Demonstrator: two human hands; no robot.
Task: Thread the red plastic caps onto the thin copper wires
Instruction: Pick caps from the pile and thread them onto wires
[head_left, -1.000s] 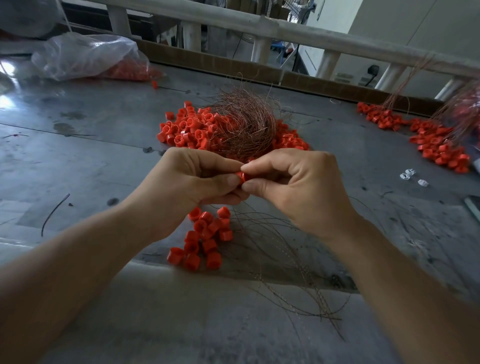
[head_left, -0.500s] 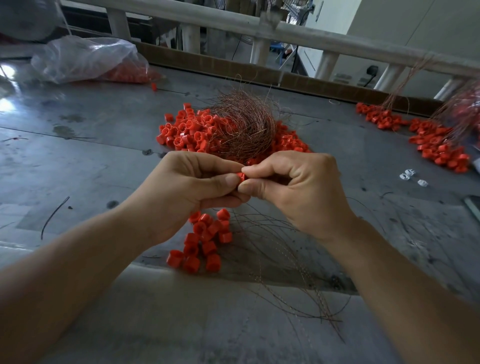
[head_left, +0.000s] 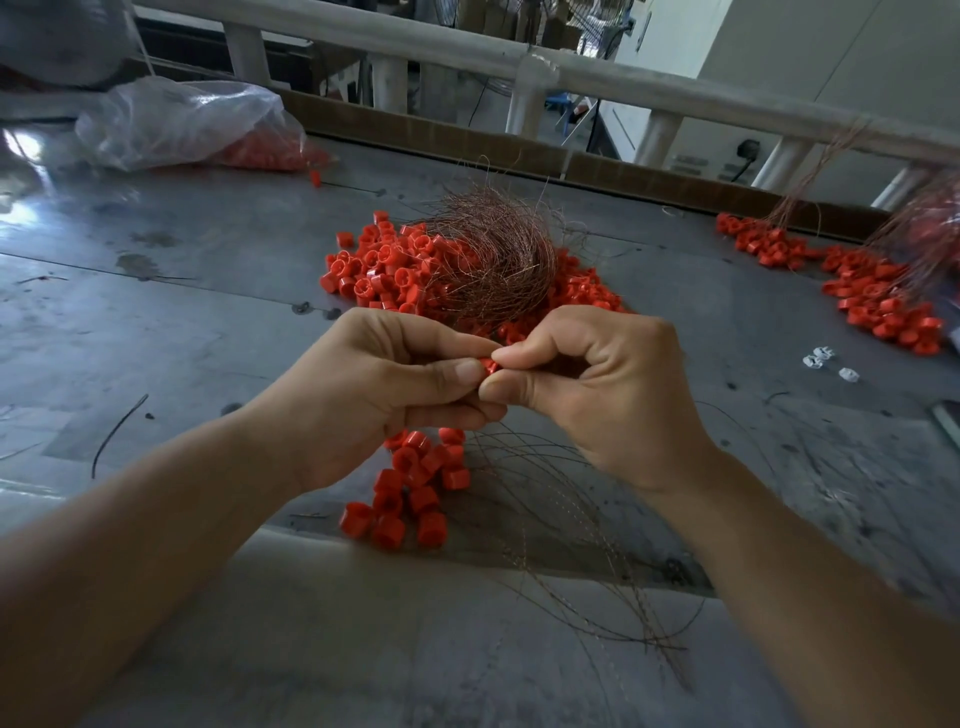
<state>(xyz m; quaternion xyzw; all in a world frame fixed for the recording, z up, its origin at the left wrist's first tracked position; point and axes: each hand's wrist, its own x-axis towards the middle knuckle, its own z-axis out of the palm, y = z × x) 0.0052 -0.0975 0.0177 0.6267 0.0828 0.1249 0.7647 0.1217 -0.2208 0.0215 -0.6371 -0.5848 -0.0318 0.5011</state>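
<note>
Fingertips (head_left: 466, 372) of our left hand (head_left: 374, 395) and right hand (head_left: 597, 400) met above the grey table (head_left: 156, 338), both pinching one red cap (head_left: 487, 365), mostly hidden between them; whether a wire ran through it, we could not tell. Under our hands lay a small cluster of caps (head_left: 410, 488) beside loose copper wires (head_left: 566, 514). Beyond, a wire tangle (head_left: 493, 260) covered part of the main cap pile (head_left: 374, 270). Far right, another cap heap (head_left: 878, 301) was cut off by the frame.

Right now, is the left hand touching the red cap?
Touching. The head view shows the left hand pressing its thumb against the red cap, the right hand pinching it.
</note>
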